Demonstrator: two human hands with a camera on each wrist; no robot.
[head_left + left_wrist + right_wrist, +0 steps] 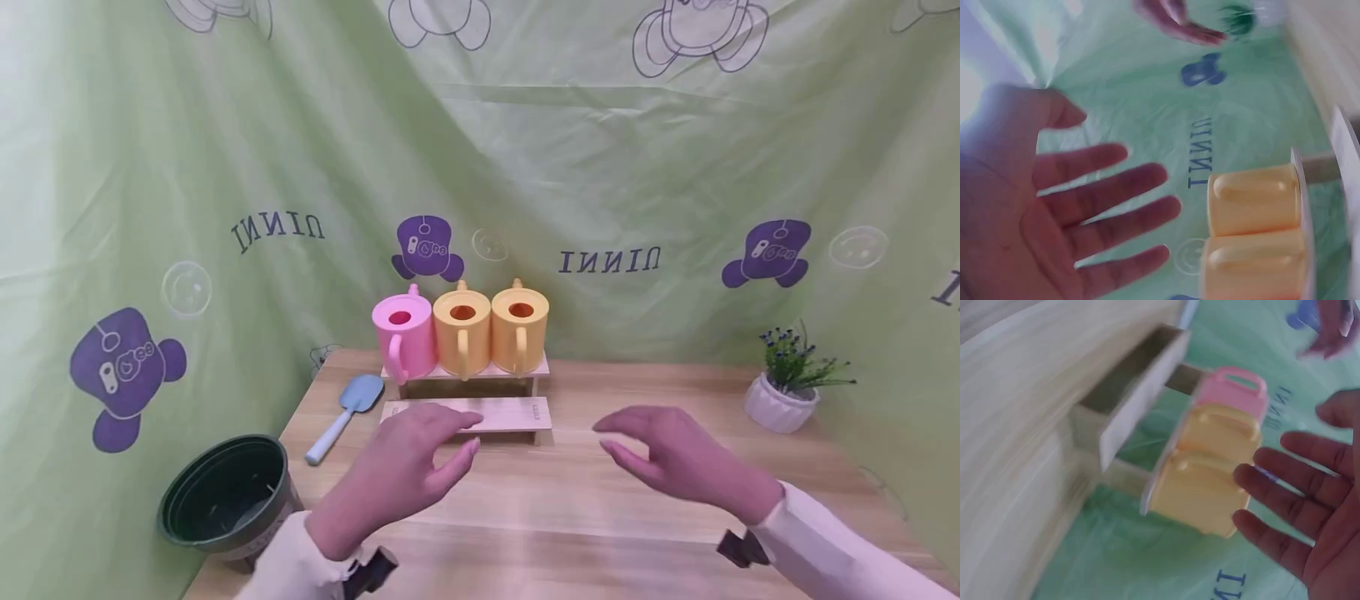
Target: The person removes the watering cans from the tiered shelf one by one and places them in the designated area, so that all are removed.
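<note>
Left hand (405, 458), right hand (670, 450) — smooth cylindrical cans (478, 343), wooden stand (510, 413)

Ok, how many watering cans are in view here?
3, atop the wooden stand: in the head view, the pink can at left, the middle yellow can, the right yellow can.

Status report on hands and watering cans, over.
Left hand and right hand open, empty. Pink cylindrical watering can and two orange cylindrical watering cans atop pale wooden two-tier stand. Head view: left hand partly blocks stand.
</note>
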